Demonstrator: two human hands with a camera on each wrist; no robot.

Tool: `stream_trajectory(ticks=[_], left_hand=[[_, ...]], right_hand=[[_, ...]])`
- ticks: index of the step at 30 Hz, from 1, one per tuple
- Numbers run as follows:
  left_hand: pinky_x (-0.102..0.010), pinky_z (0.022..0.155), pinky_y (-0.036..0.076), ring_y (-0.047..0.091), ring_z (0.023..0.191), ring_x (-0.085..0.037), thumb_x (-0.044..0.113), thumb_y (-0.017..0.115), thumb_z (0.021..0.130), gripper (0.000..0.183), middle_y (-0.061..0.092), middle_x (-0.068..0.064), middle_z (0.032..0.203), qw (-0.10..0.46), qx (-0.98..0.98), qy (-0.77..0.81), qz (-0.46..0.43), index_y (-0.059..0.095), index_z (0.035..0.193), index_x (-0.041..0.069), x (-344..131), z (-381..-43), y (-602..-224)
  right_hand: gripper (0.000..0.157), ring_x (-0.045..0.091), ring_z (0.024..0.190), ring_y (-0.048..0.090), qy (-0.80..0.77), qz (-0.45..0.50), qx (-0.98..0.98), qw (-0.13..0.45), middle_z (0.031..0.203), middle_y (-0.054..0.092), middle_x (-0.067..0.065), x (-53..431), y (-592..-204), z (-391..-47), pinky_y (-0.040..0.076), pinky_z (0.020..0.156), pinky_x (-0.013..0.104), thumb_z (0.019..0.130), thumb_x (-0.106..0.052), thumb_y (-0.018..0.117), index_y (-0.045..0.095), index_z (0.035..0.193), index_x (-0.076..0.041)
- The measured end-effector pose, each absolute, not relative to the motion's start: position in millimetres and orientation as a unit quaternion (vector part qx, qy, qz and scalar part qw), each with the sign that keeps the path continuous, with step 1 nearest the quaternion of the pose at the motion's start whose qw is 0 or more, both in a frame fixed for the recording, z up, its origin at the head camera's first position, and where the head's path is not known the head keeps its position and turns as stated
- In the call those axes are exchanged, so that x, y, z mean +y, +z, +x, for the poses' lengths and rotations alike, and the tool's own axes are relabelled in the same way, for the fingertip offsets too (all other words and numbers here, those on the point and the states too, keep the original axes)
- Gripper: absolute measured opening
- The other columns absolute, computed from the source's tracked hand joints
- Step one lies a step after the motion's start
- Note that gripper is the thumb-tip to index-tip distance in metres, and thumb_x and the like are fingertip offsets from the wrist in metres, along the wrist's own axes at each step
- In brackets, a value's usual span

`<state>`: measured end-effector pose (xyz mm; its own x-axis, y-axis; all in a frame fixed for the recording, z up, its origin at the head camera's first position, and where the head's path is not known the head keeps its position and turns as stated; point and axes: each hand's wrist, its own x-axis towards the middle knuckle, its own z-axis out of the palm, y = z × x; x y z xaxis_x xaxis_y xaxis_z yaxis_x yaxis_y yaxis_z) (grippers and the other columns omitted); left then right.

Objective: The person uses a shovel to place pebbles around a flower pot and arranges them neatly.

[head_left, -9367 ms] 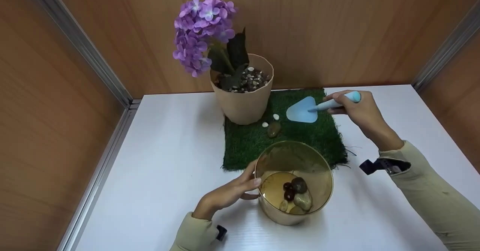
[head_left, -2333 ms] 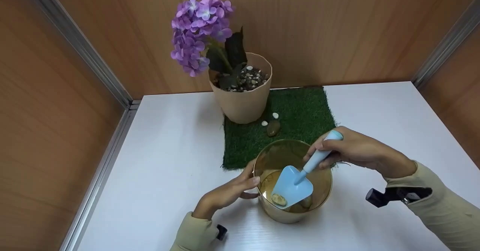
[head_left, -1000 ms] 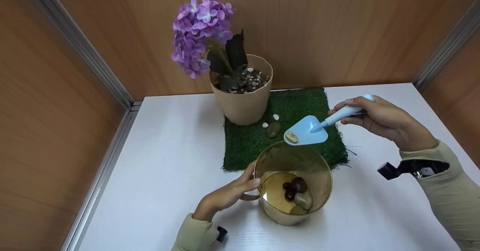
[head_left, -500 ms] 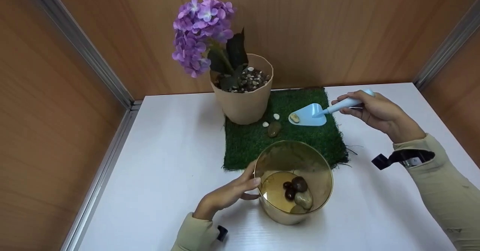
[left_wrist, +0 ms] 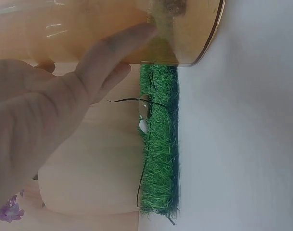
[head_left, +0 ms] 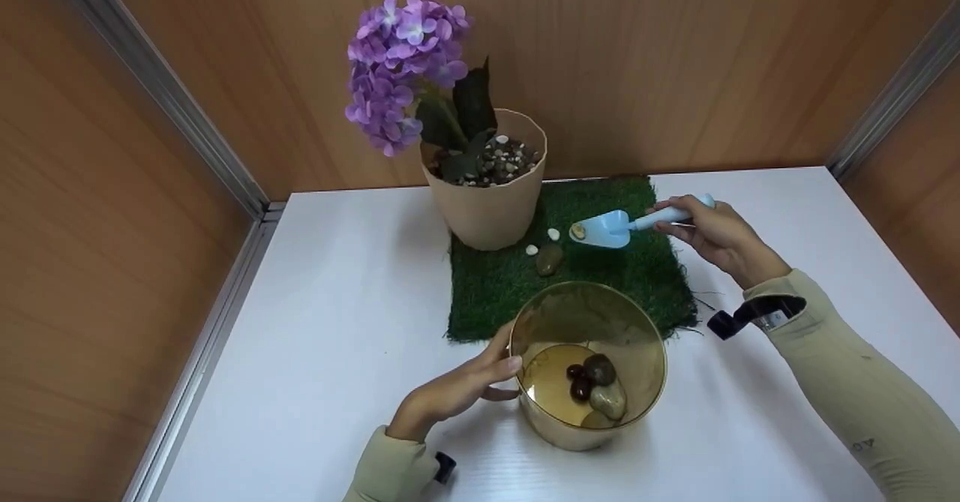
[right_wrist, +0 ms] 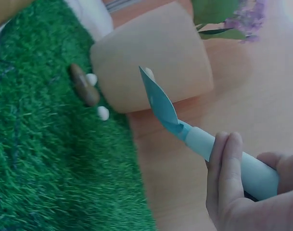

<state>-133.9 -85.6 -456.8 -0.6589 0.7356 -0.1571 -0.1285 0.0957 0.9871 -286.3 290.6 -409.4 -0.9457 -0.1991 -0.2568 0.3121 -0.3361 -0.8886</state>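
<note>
My right hand (head_left: 716, 235) holds a light blue hand trowel (head_left: 604, 229) by its handle, above the artificial grass mat (head_left: 495, 299). A small pale stone (head_left: 577, 231) lies near the tip of the trowel's blade. In the right wrist view the trowel (right_wrist: 160, 103) is seen nearly edge-on, the stone mostly hidden behind it. My left hand (head_left: 454, 386) grips the left side of a translucent amber tub (head_left: 551, 431), its fingers against the outer wall. Several stones (head_left: 598, 371), dark and pale, lie on the tub's bottom. In the left wrist view the hand (left_wrist: 74, 96) touches the tub wall.
A beige flowerpot (head_left: 487, 213) with purple flowers (head_left: 409, 59) and pebbly soil stands on the mat's back left. Beside it lie a brown stone (head_left: 549, 260) and two white pebbles (head_left: 553, 234). Wood panels (head_left: 675, 59) enclose the white table (head_left: 337, 322).
The trowel scooped a pale stone out of the tub and rose over the mat. In the last half second it moved slightly left, towards the pebbles. The left hand and tub stayed put.
</note>
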Motion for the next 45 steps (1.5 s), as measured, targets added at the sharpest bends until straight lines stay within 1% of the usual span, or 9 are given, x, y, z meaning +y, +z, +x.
stream_trajectory(ticks=[6,10,14,18,26,33,40,43,45], left_hand=[[-0.045,0.094,0.044,0.018,0.137,-0.03,0.05,0.037,0.096,0.066,-0.002,-0.004,0.154,0.336,0.663,0.625,0.237,-0.002,0.148,0.036,-85,-134,-459],[-0.045,0.094,0.044,0.019,0.137,-0.03,0.049,0.037,0.097,0.066,-0.001,-0.004,0.154,0.337,0.661,0.627,0.237,-0.002,0.148,0.036,-85,-134,-460],[-0.045,0.094,0.044,0.019,0.137,-0.029,0.048,0.037,0.097,0.065,-0.001,-0.004,0.154,0.339,0.658,0.63,0.236,-0.002,0.148,0.035,-85,-134,-460],[-0.045,0.095,0.043,0.018,0.137,-0.029,0.043,0.036,0.098,0.063,-0.001,-0.004,0.154,0.339,0.658,0.63,0.233,-0.002,0.148,0.035,-86,-133,-459],[-0.044,0.095,0.044,0.016,0.137,-0.03,0.04,0.035,0.099,0.062,-0.002,-0.003,0.154,0.339,0.659,0.631,0.23,-0.002,0.148,0.036,-86,-132,-458],[-0.044,0.095,0.044,0.015,0.138,-0.03,0.043,0.035,0.099,0.063,0.001,-0.004,0.154,0.339,0.659,0.629,0.233,-0.003,0.148,0.035,-86,-133,-459],[-0.044,0.095,0.044,0.015,0.138,-0.03,0.042,0.035,0.099,0.063,-0.003,-0.004,0.154,0.339,0.658,0.63,0.233,-0.004,0.148,0.034,-86,-134,-459],[-0.043,0.095,0.044,0.014,0.138,-0.031,0.04,0.035,0.099,0.062,-0.002,-0.004,0.154,0.339,0.658,0.631,0.233,-0.003,0.148,0.035,-86,-134,-459],[-0.043,0.095,0.044,0.014,0.138,-0.03,0.041,0.036,0.099,0.062,-0.001,-0.003,0.154,0.34,0.658,0.631,0.232,-0.002,0.148,0.036,-86,-134,-458]], right_hand=[[0.037,0.026,0.113,0.052,-0.809,0.069,0.569,0.133,0.124,0.047,0.02,278,-429,-293,0.043,0.096,0.031,0.096,-0.019,0.053,0.055,0.119,0.009],[0.041,0.027,0.116,0.05,-0.797,0.078,0.585,0.124,0.13,0.041,0.022,271,-441,-295,0.042,0.097,0.03,0.097,-0.02,0.049,0.051,0.125,0.01],[0.045,0.029,0.116,0.051,-0.783,0.084,0.607,0.111,0.131,0.043,0.023,264,-451,-296,0.042,0.096,0.03,0.098,-0.021,0.048,0.046,0.129,0.011],[0.042,0.029,0.117,0.05,-0.773,0.071,0.623,0.097,0.131,0.043,0.024,257,-457,-297,0.042,0.097,0.031,0.099,-0.02,0.046,0.047,0.127,0.011],[0.039,0.029,0.108,0.057,-0.72,0.018,0.692,0.039,0.123,0.052,0.024,247,-463,-294,0.046,0.092,0.036,0.096,-0.022,0.052,0.057,0.119,0.009],[0.037,0.029,0.094,0.064,-0.623,-0.058,0.779,-0.032,0.111,0.062,0.02,243,-457,-291,0.053,0.079,0.033,0.092,-0.026,0.058,0.064,0.112,0.004],[0.028,0.021,0.084,0.068,-0.541,-0.115,0.829,-0.079,0.103,0.063,0.026,241,-427,-271,0.054,0.068,0.022,0.094,-0.017,0.056,0.065,0.11,0.005],[0.028,0.014,0.08,0.068,-0.539,-0.109,0.832,-0.081,0.101,0.064,0.024,244,-414,-265,0.054,0.068,0.022,0.094,-0.016,0.056,0.065,0.11,0.005],[0.029,0.013,0.08,0.068,-0.547,-0.103,0.828,-0.077,0.102,0.065,0.024,249,-410,-264,0.054,0.073,0.023,0.095,-0.018,0.056,0.065,0.111,0.005]])
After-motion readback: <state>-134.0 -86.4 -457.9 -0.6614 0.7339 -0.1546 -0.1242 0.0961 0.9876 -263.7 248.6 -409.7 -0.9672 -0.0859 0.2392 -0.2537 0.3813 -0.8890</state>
